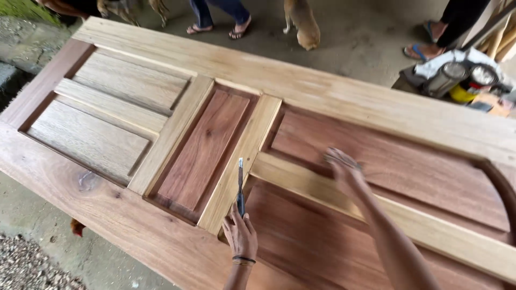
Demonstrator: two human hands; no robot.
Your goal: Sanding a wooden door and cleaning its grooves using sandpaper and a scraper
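Note:
A large panelled wooden door (322,91) lies flat and fills most of the view, with pale rails and reddish-brown panels. My left hand (240,234), a dark band on its wrist, grips a slim chisel (240,185). The blade points away from me along the pale upright strip (244,156) between two reddish panels. My right hand (344,166) reaches forward and lies on the door where a pale cross rail (430,225) meets a reddish panel (408,166). That hand is blurred, so I cannot make out whether it holds anything.
Beyond the door's far edge stand people's sandalled feet (217,28) and a tan dog (303,24). Another person's foot (422,51) is at the far right, next to power tools and a yellow can (465,80). Concrete and gravel floor (32,263) lies left.

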